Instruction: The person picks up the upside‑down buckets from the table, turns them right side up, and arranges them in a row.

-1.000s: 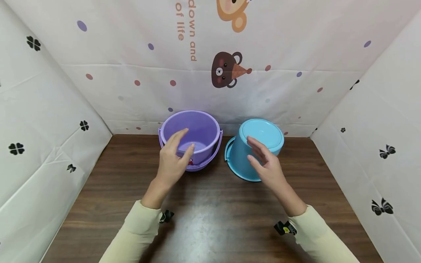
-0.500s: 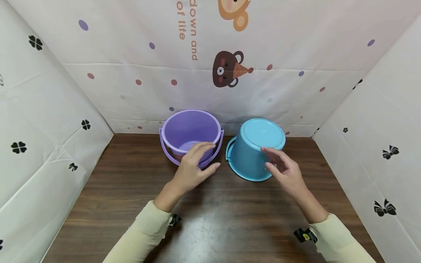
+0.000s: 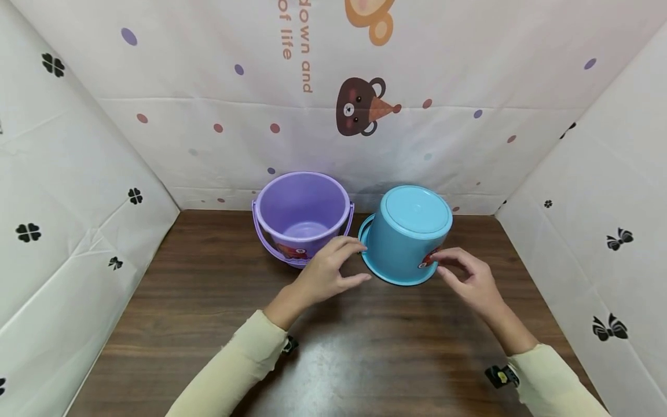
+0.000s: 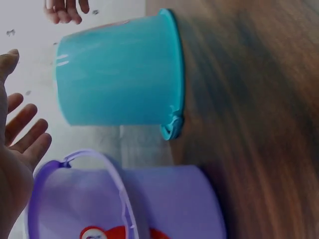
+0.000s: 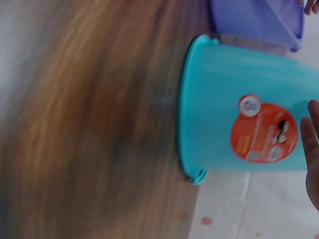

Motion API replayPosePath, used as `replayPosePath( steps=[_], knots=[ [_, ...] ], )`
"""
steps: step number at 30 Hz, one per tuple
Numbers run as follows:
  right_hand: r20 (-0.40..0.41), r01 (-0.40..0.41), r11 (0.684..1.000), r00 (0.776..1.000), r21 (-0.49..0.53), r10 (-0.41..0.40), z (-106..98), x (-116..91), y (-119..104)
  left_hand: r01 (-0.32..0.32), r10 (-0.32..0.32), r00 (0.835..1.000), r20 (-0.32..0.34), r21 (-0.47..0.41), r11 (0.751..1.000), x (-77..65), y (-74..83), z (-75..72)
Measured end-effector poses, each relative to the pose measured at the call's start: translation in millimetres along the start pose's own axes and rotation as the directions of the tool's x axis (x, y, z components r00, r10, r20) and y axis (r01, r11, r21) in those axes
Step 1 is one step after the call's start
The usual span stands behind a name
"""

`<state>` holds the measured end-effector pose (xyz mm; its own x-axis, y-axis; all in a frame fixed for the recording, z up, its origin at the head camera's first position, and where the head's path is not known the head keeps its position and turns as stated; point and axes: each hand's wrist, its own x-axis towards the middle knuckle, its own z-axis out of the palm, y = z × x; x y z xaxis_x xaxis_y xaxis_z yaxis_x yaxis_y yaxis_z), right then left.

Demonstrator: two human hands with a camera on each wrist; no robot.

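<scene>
A blue bucket (image 3: 401,249) stands upside down on the wooden table, its base facing up and its handle at its left side. Close by its left side is my left hand (image 3: 328,271), fingers spread and holding nothing. My right hand (image 3: 469,279) is at the bucket's right side, fingertips near the red round sticker (image 5: 264,132). To the left, a purple bucket (image 3: 304,208) stands upright with its mouth up and its handle (image 4: 119,184) lowered at the front. Part of its right front is hidden behind my left hand in the head view.
The brown wooden table (image 3: 208,324) ends at a white printed cloth (image 3: 208,150) hanging close behind both buckets. White sheets also form walls on the left and right (image 3: 589,231).
My left hand has moved right, from over the purple bucket toward the blue one. My right hand has shifted right and down from the blue bucket's front to its right side. Both buckets stay in place.
</scene>
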<state>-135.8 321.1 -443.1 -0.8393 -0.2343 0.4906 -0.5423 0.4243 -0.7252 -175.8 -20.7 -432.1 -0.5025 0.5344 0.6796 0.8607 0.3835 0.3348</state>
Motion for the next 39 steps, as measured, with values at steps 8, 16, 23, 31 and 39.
replayPosePath(
  steps=[8, 16, 23, 31, 39],
  knots=[
    [-0.032, -0.031, 0.989, 0.999, -0.142, 0.027, -8.0, -9.0, 19.7, 0.039, -0.043, 0.994, 0.103, 0.042, 0.998, -1.4, -7.1, 21.7],
    [0.017, -0.073, 0.94, 0.996, -0.334, 0.084, -15.1, -15.4, 46.2, 0.079, -0.087, 0.984, 0.153, 0.059, 0.995, -0.9, -18.7, 37.1],
    [0.089, -0.099, 0.898, 0.984, -0.429, 0.151, -17.1, -14.5, 70.9, 0.147, -0.157, 0.955, 0.253, 0.059, 0.987, -2.2, -29.3, 54.2],
    [0.157, -0.057, 0.865, 0.975, -0.499, 0.155, -19.4, -11.5, 92.4, 0.096, -0.139, 0.931, 0.338, 0.14, 0.986, -0.9, -37.5, 68.7],
    [0.257, 0.056, 0.812, 0.959, -0.581, 0.118, -20.8, -7.5, 107.2, 0.034, -0.111, 0.917, 0.384, 0.202, 0.979, -3.7, -43.9, 75.7]
  ],
)
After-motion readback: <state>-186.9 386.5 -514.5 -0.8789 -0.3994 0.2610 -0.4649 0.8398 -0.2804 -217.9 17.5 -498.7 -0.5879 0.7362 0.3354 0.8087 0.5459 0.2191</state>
